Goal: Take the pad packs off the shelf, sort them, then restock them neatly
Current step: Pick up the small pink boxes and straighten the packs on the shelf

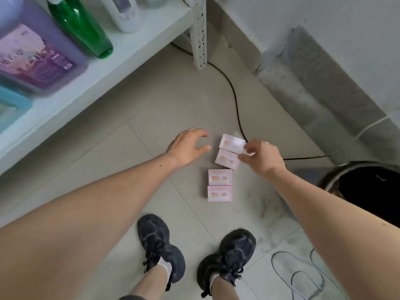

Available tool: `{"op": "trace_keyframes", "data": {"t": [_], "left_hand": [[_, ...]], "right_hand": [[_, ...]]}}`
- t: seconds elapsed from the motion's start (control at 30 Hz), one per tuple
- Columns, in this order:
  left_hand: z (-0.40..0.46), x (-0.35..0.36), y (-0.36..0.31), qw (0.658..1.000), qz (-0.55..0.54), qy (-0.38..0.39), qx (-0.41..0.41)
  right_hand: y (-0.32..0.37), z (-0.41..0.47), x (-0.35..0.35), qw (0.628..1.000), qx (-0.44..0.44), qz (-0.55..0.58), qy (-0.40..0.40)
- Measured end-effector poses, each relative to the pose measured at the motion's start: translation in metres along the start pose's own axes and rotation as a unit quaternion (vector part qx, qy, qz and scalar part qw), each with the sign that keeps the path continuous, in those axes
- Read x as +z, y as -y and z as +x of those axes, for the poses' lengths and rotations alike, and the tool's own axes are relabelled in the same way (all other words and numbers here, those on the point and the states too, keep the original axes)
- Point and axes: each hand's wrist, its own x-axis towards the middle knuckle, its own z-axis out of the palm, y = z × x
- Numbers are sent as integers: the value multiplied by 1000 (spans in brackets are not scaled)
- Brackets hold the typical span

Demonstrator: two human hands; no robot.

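Observation:
Several small pink pad packs lie in a column on the tiled floor. The farthest pack (231, 143) and the one below it (227, 159) sit slightly askew; my right hand (260, 156) pinches their right edges with thumb and fingers. Two more packs (219, 176) (219, 193) lie flat and squared nearer my feet. My left hand (188, 147) hovers just left of the top packs, fingers spread and loosely curved, holding nothing. The white shelf (86, 83) runs along the upper left.
On the shelf stand a purple detergent jug (36, 53), a green bottle (82, 29) and a white bottle (125, 14). A black cable (234, 100) crosses the floor behind the packs. A dark bin (368, 187) stands at right. My black shoes (160, 245) are below.

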Motion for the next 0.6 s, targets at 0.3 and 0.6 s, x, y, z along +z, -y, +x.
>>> {"op": "trace_keyframes", "data": {"t": [0.3, 0.6], "left_hand": [[103, 131, 50, 992, -106, 34, -65], [167, 178, 63, 994, -86, 22, -66]], "right_hand": [[-70, 90, 113, 995, 88, 55, 7], [-101, 128, 144, 987, 121, 98, -42]]}}
